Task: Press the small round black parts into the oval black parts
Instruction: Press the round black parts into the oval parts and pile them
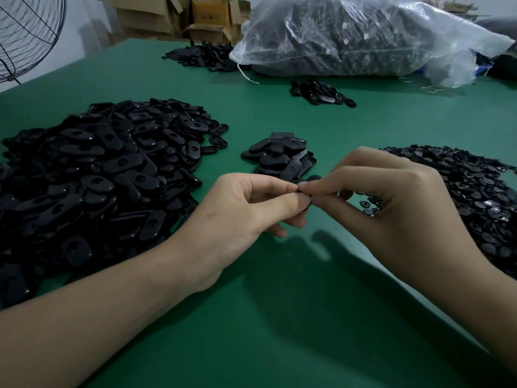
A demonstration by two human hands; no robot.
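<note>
My left hand (pixel 246 205) and my right hand (pixel 391 203) meet fingertip to fingertip above the green table (pixel 279 317). Between them sits a black oval part (pixel 307 203), pinched by the thumb and fingers of both hands and mostly hidden. A small round black part (pixel 314 178) shows just above my right fingertips. A large heap of oval black parts (pixel 92 175) lies at the left. A heap of small round black parts (pixel 475 197) lies at the right, partly behind my right hand. A small pile of oval parts (pixel 279 155) sits just beyond my hands.
A big clear plastic bag of black parts (pixel 363 37) lies at the back right. Two more small piles (pixel 321 92) (pixel 204 56) sit further back. A wire fan guard (pixel 28 32) stands at the far left, cardboard boxes (pixel 181 15) behind the table.
</note>
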